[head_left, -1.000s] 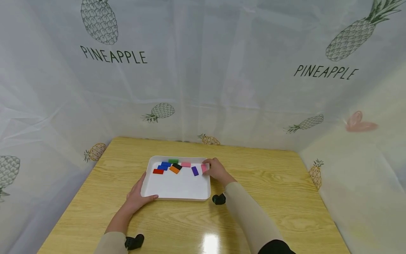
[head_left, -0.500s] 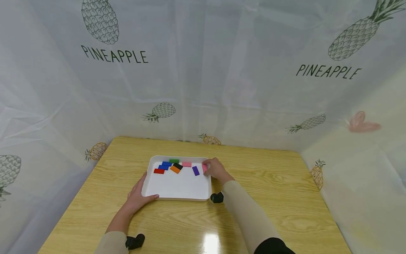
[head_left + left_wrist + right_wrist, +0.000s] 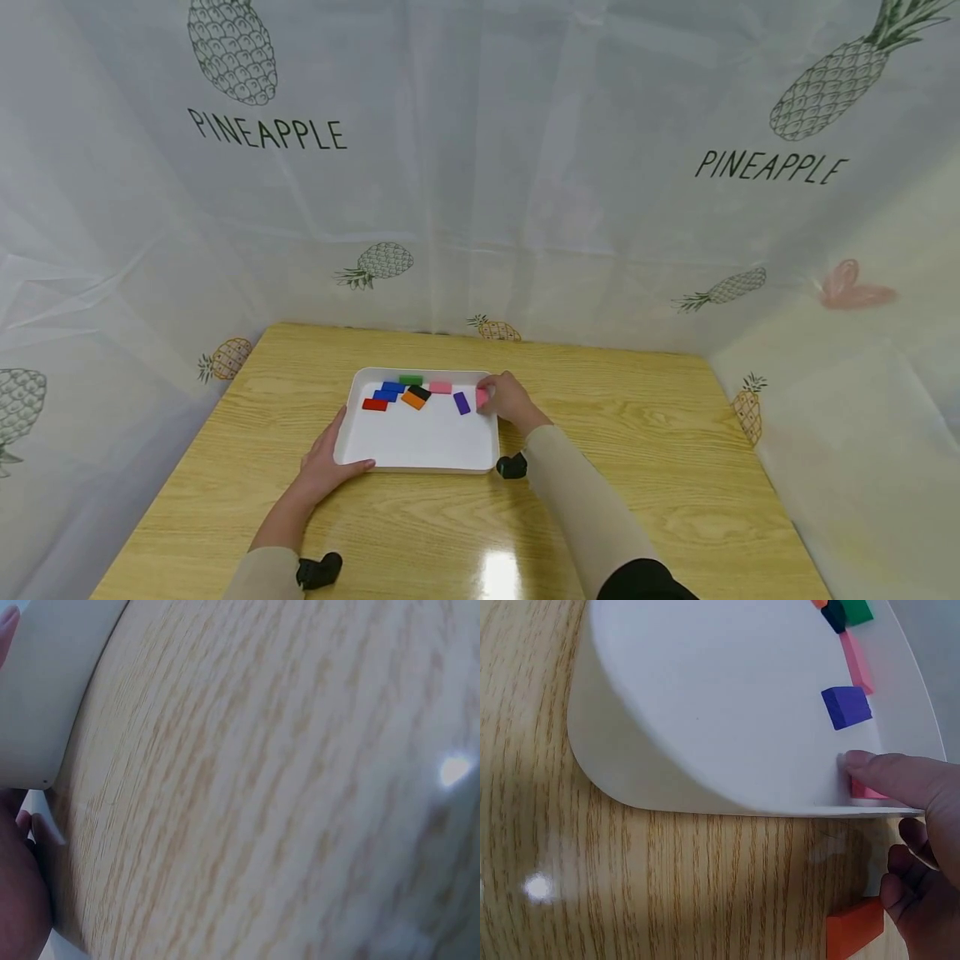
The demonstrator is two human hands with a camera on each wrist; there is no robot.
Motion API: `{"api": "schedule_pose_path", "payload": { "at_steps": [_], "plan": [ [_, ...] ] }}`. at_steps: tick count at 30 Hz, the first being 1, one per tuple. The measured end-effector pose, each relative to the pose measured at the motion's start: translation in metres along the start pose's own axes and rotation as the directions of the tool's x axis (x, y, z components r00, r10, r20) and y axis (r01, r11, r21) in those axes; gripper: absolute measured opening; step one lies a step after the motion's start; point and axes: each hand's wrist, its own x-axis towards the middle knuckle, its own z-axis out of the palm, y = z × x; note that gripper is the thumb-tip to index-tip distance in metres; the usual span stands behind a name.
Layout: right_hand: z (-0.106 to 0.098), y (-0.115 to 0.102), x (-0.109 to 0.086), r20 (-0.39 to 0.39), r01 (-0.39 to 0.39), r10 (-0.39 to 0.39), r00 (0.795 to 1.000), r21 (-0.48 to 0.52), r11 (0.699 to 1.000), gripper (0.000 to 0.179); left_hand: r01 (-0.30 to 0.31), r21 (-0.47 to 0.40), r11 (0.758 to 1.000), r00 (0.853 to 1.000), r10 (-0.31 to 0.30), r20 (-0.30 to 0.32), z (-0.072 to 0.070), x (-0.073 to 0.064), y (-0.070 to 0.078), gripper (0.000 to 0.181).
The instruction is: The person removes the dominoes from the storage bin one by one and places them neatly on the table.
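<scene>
A white tray (image 3: 420, 437) holds several small coloured blocks. My left hand (image 3: 326, 462) grips its near left corner, thumb along the front edge and fingers along the left side. At the tray's right end, my right hand (image 3: 510, 398) reaches over the wall and pinches a pink block (image 3: 482, 397). In the right wrist view the thumb (image 3: 889, 772) lies over that block, while other fingers curl outside the wall. Those fingers are against or very near an orange-red block (image 3: 855, 928) outside the tray. A purple block (image 3: 461, 403) lies just left of the pinched block.
Along the tray's far side lie another pink block (image 3: 440, 387), a green block (image 3: 410, 380), a black block (image 3: 419, 392), an orange block (image 3: 412, 401), two blue blocks (image 3: 386, 396) and a red block (image 3: 375, 405). The wooden table (image 3: 637, 467) meets a pineapple-print curtain (image 3: 480, 167) behind.
</scene>
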Motion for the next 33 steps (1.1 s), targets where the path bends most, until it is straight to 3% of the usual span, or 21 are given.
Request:
{"api": "schedule_pose_path", "payload": {
  "at_steps": [16,26,33],
  "plan": [
    [-0.009,0.008,-0.007,-0.045,-0.006,0.011,0.999,0.121,0.993,0.043,0.021,0.004,1.000,1.000,-0.021,0.009,0.003,-0.002,0.003,0.120],
    [-0.025,0.017,-0.024,-0.035,0.051,-0.042,0.999,0.346,0.937,0.040,0.011,0.016,1.000,1.000,-0.011,0.014,0.001,-0.002,0.002,0.119],
    [-0.036,0.027,-0.037,-0.064,0.071,-0.052,0.997,0.365,0.928,0.040,-0.007,0.015,1.000,1.000,0.007,0.005,0.003,-0.001,0.000,0.119]
  ]
}}
